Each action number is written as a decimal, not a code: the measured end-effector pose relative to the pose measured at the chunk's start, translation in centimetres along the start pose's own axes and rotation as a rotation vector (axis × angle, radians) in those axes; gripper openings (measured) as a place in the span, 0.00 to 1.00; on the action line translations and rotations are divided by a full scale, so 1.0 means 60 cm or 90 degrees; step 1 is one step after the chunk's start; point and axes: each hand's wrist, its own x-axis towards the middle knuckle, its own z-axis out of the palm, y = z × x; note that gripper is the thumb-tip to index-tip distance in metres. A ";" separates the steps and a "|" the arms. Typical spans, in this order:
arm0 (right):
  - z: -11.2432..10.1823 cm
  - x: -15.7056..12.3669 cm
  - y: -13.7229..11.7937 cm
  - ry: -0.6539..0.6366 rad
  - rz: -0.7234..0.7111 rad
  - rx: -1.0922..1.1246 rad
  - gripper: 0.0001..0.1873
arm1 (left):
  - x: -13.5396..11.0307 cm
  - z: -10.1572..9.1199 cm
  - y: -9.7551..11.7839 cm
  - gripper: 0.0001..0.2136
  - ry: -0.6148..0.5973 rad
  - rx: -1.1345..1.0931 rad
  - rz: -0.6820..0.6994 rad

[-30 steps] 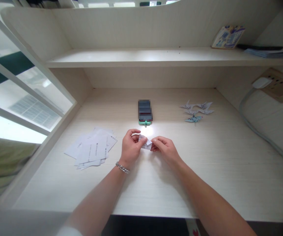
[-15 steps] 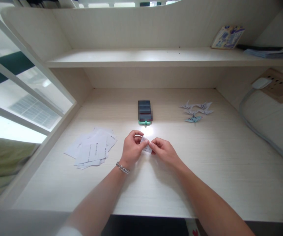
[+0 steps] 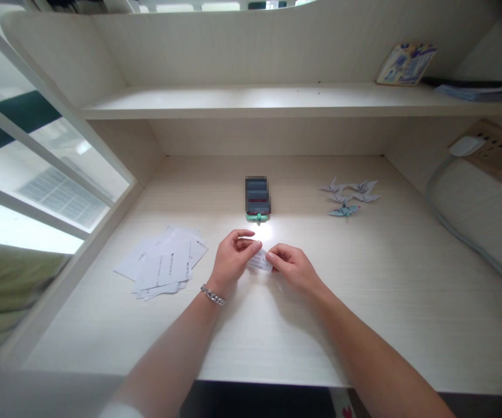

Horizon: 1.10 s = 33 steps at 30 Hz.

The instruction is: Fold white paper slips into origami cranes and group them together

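A small folded piece of printed white paper (image 3: 260,262) is held between my two hands, just above the desk. My left hand (image 3: 232,259) pinches its upper left part between thumb and fingers; a chain bracelet circles that wrist. At the paper's right edge, my right hand (image 3: 293,265) grips it between thumb and curled fingers. Parts of the paper are hidden behind the fingers. Beyond the hands lies a phone (image 3: 257,195) with a green end, its screen blurred, and a bright light spot falls on the desk before it.
Loose printed paper sheets (image 3: 164,264) lie in a pile on the left. Several folded paper cranes (image 3: 344,210) rest at the back right, one of them blue. A shelf (image 3: 233,98) spans the back. A cable (image 3: 440,216) runs from the wall socket (image 3: 495,150) on the right.
My left thumb has slid up along the paper, and my left wrist has shifted slightly left. More of the paper's printed face shows between the hands. My right hand has barely moved.
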 end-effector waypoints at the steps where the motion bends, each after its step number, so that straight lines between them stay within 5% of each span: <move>1: 0.000 0.000 0.000 -0.004 0.000 -0.002 0.12 | 0.000 0.000 -0.002 0.18 -0.005 0.011 0.003; 12: 0.006 -0.003 -0.012 0.051 -0.001 -0.049 0.08 | -0.011 0.012 -0.012 0.14 -0.026 0.068 0.035; 18: 0.000 -0.003 -0.016 0.045 0.030 -0.071 0.05 | -0.006 0.013 -0.011 0.19 0.042 0.039 0.023; 25: -0.012 0.001 -0.001 0.048 0.035 -0.025 0.04 | 0.014 -0.030 0.006 0.20 0.159 -0.005 0.070; 33: -0.002 0.004 -0.003 0.017 -0.004 0.038 0.11 | 0.000 0.000 -0.004 0.15 0.020 0.080 0.064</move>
